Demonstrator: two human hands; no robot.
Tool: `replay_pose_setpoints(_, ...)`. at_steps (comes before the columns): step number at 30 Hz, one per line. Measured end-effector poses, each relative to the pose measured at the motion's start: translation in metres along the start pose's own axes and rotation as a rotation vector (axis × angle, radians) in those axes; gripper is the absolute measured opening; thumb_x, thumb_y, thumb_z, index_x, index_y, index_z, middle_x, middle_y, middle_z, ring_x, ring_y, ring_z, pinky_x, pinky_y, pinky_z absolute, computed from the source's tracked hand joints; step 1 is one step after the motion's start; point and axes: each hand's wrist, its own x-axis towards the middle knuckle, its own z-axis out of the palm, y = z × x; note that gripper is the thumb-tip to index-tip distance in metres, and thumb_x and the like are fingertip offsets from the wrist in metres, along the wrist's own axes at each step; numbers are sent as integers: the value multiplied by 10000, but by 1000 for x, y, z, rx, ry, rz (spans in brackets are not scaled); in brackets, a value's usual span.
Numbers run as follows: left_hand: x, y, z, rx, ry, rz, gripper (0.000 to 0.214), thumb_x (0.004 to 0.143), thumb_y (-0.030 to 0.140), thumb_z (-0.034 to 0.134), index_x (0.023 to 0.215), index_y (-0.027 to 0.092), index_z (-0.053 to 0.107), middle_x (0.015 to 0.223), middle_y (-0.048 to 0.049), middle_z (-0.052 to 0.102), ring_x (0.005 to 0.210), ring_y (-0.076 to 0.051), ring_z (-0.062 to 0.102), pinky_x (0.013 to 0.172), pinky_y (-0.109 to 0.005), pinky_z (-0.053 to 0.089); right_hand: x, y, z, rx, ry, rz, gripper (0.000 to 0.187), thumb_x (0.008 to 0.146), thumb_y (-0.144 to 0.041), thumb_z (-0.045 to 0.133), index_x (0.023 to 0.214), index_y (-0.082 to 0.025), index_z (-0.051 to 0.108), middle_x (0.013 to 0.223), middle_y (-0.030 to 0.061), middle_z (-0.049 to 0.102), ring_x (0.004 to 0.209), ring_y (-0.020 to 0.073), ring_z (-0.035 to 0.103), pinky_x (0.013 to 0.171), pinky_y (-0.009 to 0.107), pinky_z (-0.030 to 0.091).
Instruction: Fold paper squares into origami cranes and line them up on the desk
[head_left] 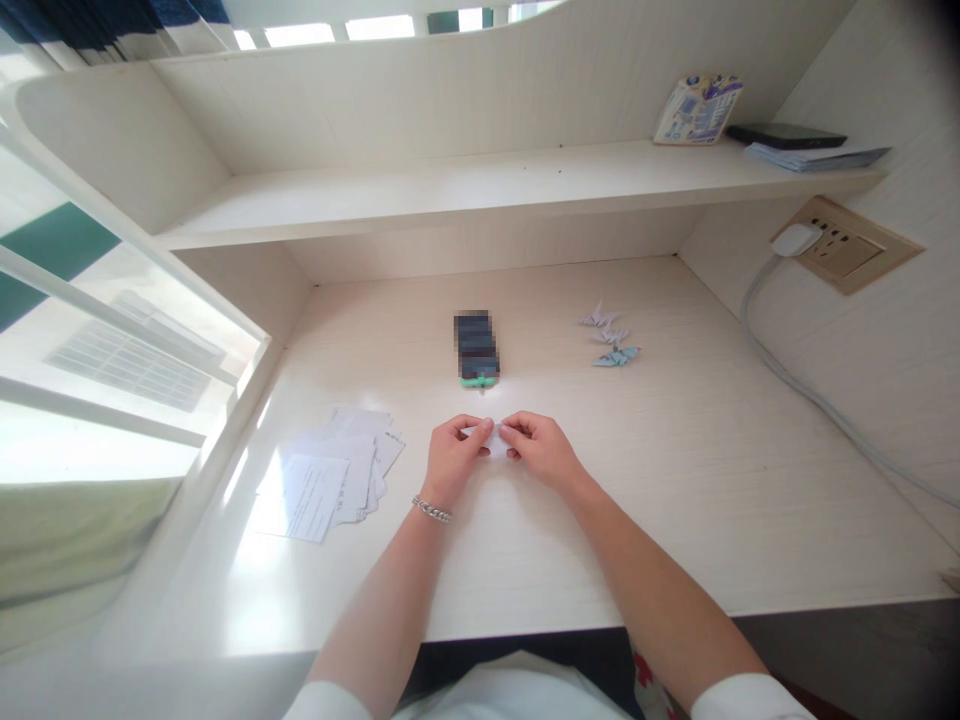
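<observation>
Between my two hands is a small piece of white paper, held just above the desk near its middle. My left hand, with a chain bracelet at the wrist, pinches the paper's left side between thumb and fingers. On the opposite side, my right hand pinches the right edge. The paper's folds are too small to make out. A phone with a green lower edge stands just beyond my hands, its screen blurred. Folded paper cranes sit farther back to the right, two whitish and one blue-green.
Loose printed paper sheets lie overlapping on the desk at the left. A shelf spans the back, carrying a packet, a dark flat object and papers. A white cable hangs from the wall socket.
</observation>
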Motion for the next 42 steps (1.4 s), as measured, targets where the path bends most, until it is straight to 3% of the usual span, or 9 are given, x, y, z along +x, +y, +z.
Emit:
replay_pose_setpoints(8,0,3,-1,83,36,45,296,678,419,683,759,134,680,650,-48,665,512,-136,605,498,-241,486,0,-7,-5,16,12,14,258,719,-408,632,776,-159,669,577,5,609,508,134,567,507,254,455)
replay_pose_setpoints(15,-3,8,-3,140,-132,52,277,702,412,667,763,142,674,783,-67,670,674,-161,632,589,-259,542,-4,-11,-11,-179,-21,-2,218,757,-379,597,749,-182,689,563,-5,603,520,133,566,519,248,424)
replay_pose_setpoints(21,-2,6,-4,114,-114,44,277,715,399,664,775,129,673,785,-60,664,592,-140,620,571,-269,553,-3,-11,-13,7,-78,22,274,722,-404,639,823,-154,688,651,23,651,567,139,593,544,262,473)
replay_pose_setpoints(25,1,5,-6,39,-128,23,287,703,388,684,780,111,677,769,-62,665,576,-136,617,568,-270,550,-1,-9,-15,70,-87,41,300,711,-401,657,845,-136,696,573,13,624,528,127,574,526,258,480)
replay_pose_setpoints(35,-1,8,-11,-150,-322,-26,303,776,373,626,910,108,686,849,-81,668,716,-152,625,689,-295,557,2,-3,-20,100,-75,23,277,708,-384,671,857,-152,695,577,10,622,527,123,573,529,259,482)
replay_pose_setpoints(38,-2,9,-10,-105,-302,9,309,780,366,622,960,121,671,917,-88,668,762,-163,631,699,-303,564,2,-2,-17,91,-48,1,260,713,-367,666,870,-161,686,588,4,612,526,126,576,518,258,479)
replay_pose_setpoints(42,-2,8,-7,2,-184,62,324,727,355,675,968,140,657,962,-83,669,750,-164,639,652,-292,572,0,-3,-14,73,2,-54,247,729,-336,656,922,-183,676,614,-8,600,532,126,573,512,257,471)
